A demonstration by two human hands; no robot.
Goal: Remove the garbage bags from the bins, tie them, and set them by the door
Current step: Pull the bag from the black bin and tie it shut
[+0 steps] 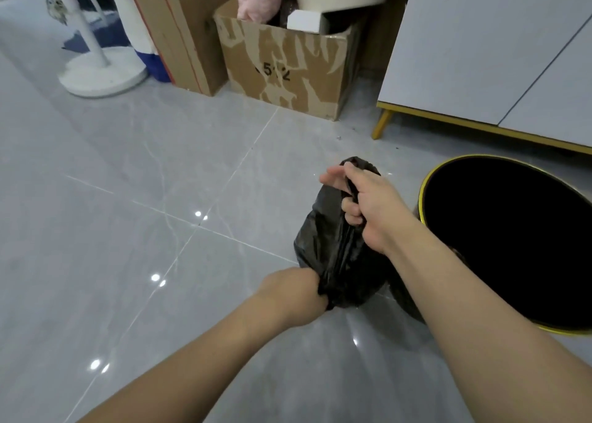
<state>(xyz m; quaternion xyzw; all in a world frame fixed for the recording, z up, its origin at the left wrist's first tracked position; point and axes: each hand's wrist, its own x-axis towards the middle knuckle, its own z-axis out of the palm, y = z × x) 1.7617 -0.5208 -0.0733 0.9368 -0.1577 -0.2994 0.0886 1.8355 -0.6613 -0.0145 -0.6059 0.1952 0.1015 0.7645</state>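
Observation:
A black garbage bag [336, 249] rests on the grey tiled floor just left of a round black bin [512, 240] with a yellow rim. My right hand [368, 204] is clenched on the bag's gathered upper end, on the far side. At the bag's near, lower edge my left hand [298, 294] grips a bunched piece of the plastic. The bag is stretched between the two hands. The bin's inside looks dark and I cannot tell what it holds.
A worn cardboard box [288, 66] with a pink cushion and a white tub stands at the back. A tall brown carton [179, 28] and a white round stand base [102, 73] are left of it. A white cabinet [496, 47] on gold legs stands at the right.

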